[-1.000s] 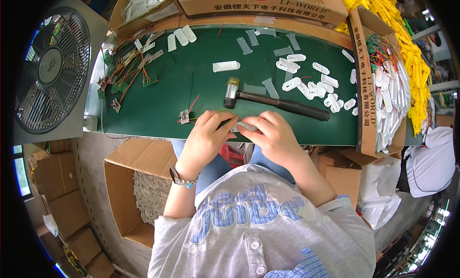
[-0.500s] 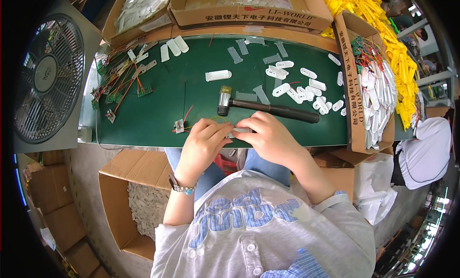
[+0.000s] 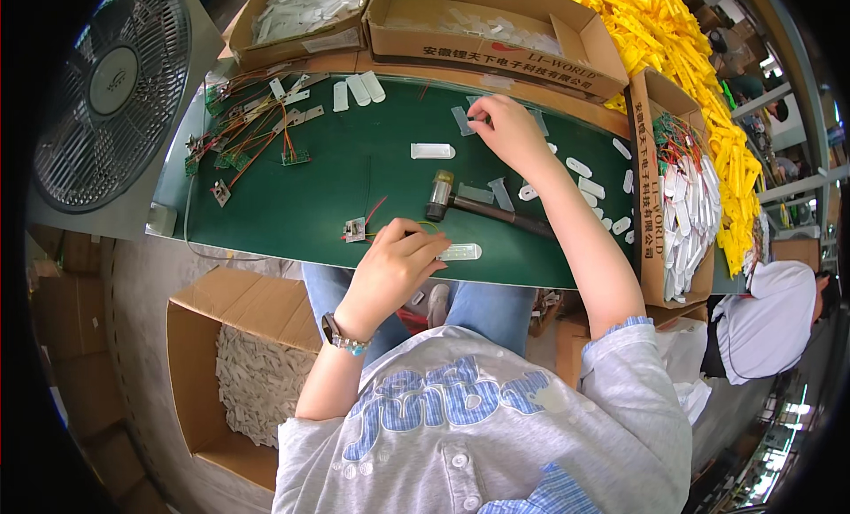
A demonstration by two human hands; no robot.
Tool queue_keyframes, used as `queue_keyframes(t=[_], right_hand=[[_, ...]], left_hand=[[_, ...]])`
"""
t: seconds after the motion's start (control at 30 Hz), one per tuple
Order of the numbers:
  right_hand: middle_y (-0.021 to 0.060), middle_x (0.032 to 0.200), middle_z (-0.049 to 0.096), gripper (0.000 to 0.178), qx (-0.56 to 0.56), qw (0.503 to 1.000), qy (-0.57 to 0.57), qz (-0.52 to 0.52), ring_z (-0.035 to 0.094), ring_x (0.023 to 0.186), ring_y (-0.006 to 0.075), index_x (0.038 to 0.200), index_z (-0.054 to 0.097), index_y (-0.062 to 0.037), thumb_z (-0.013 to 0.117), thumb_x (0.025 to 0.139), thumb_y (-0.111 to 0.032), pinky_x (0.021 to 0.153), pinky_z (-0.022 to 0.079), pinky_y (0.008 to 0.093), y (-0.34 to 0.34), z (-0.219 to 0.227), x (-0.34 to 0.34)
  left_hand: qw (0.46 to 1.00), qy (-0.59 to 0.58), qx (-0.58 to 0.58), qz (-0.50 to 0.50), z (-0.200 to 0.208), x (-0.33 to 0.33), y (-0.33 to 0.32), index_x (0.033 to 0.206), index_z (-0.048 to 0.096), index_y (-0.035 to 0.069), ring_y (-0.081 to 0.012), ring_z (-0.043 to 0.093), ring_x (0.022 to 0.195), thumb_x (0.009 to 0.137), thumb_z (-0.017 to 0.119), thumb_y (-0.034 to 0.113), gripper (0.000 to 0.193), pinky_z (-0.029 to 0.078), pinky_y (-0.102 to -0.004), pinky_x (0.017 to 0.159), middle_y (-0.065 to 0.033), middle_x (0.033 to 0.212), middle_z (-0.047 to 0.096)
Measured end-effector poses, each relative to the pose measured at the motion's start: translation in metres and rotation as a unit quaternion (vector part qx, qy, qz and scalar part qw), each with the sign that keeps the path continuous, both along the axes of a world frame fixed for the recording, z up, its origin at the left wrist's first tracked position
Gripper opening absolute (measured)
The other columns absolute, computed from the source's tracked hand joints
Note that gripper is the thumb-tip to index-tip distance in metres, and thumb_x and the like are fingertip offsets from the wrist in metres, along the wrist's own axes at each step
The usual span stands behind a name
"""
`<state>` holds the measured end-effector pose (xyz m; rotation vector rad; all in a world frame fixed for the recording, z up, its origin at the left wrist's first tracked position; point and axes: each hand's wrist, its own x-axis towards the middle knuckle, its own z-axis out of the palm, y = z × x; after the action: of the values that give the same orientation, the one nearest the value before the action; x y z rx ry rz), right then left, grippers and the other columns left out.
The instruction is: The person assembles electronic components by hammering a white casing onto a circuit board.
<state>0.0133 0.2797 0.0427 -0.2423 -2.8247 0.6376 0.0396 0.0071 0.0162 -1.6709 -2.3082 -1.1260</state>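
Note:
My left hand [image 3: 400, 259] is closed on the near end of a white plastic housing [image 3: 463, 252], which lies flat by the table's front edge. A yellow wire runs from under that hand toward a small metal-and-circuit piece [image 3: 355, 230] with red wires. My right hand [image 3: 512, 135] is stretched to the back of the table, its fingertips pinched at the clear plastic strips [image 3: 461, 121]; the fingers partly hide what they grip. Between my hands lies a black-handled hammer [image 3: 438, 195], its handle partly behind my right forearm. A lone white housing [image 3: 432, 151] rests beyond it.
Wired circuit boards [image 3: 295, 157] are heaped at the left beside a grey fan [image 3: 115, 80]. White covers [image 3: 591, 188] lie scattered at the right. Cardboard boxes [image 3: 496, 58] line the back, and a box of white wired parts [image 3: 651, 195] stands right, before yellow pieces [image 3: 735, 151].
My right hand has left the white housing and reached far forward to the clear strips. My left hand stays at the housing. The whole view has shifted slightly.

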Motion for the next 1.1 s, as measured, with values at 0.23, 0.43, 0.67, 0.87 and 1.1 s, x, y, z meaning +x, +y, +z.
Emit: queue_keyframes(t=[0.23, 0.43, 0.67, 0.87, 1.1], right_hand=[[0.0144, 0.093, 0.066, 0.033, 0.018, 0.998, -0.065, -0.014, 0.064, 0.087, 0.0304, 0.099, 0.065, -0.0023, 0.083, 0.074, -0.014, 0.077, 0.051, 0.0390, 0.012, -0.021, -0.044], [0.0172, 0.094, 0.067, 0.028, -0.004, 0.998, -0.045, 0.036, 0.066, 0.095, 0.0351, 0.101, 0.065, -0.0029, 0.078, 0.077, -0.008, 0.079, 0.052, 0.0423, 0.009, -0.018, -0.037], [0.0108, 0.093, 0.063, 0.010, 0.025, 0.991, 0.099, 0.082, 0.065, 0.087, 0.0346, 0.097, 0.063, -0.0040, 0.063, 0.087, -0.003, 0.073, 0.052, 0.0443, -0.038, 0.020, 0.021], [0.0078, 0.095, 0.066, 0.018, -0.001, 0.969, 0.143, 0.203, 0.068, 0.082, 0.0284, 0.096, 0.066, -0.0019, 0.066, 0.078, 0.003, 0.070, 0.056, 0.0372, -0.053, 0.015, 0.106], [0.0086, 0.118, 0.067, 0.035, 0.116, 0.977, 0.089, 0.153, 0.063, 0.108, 0.0259, 0.110, 0.068, 0.0009, 0.064, 0.075, 0.001, 0.091, 0.053, 0.0380, -0.049, -0.012, 0.174]], left_hand=[[1.000, 0.006, 0.000, -0.001, -0.001, 0.000, 0.000, 0.106, 0.072, 0.007, -0.0255, 0.059, 0.099, 0.074, 0.078, 0.012, 0.033, 0.052, -0.0370, 0.087, -0.0035, 0.102, 0.071], [1.000, 0.002, 0.001, -0.004, -0.002, 0.000, 0.001, 0.104, 0.072, 0.006, -0.0258, 0.059, 0.099, 0.073, 0.078, 0.012, 0.033, 0.052, -0.0368, 0.087, -0.0037, 0.101, 0.071], [1.000, 0.014, 0.004, -0.001, -0.003, 0.000, 0.001, 0.104, 0.072, 0.006, -0.0263, 0.059, 0.098, 0.071, 0.079, 0.011, 0.034, 0.052, -0.0371, 0.086, -0.0043, 0.101, 0.070], [1.000, 0.003, -0.009, 0.006, 0.000, 0.000, 0.000, 0.107, 0.070, 0.007, -0.0249, 0.059, 0.100, 0.071, 0.079, 0.013, 0.038, 0.052, -0.0374, 0.087, -0.0037, 0.101, 0.068], [1.000, -0.008, -0.020, 0.017, 0.001, 0.001, 0.001, 0.114, 0.068, 0.005, -0.0281, 0.060, 0.101, 0.071, 0.080, 0.014, 0.046, 0.053, -0.0384, 0.085, -0.0076, 0.099, 0.068]])
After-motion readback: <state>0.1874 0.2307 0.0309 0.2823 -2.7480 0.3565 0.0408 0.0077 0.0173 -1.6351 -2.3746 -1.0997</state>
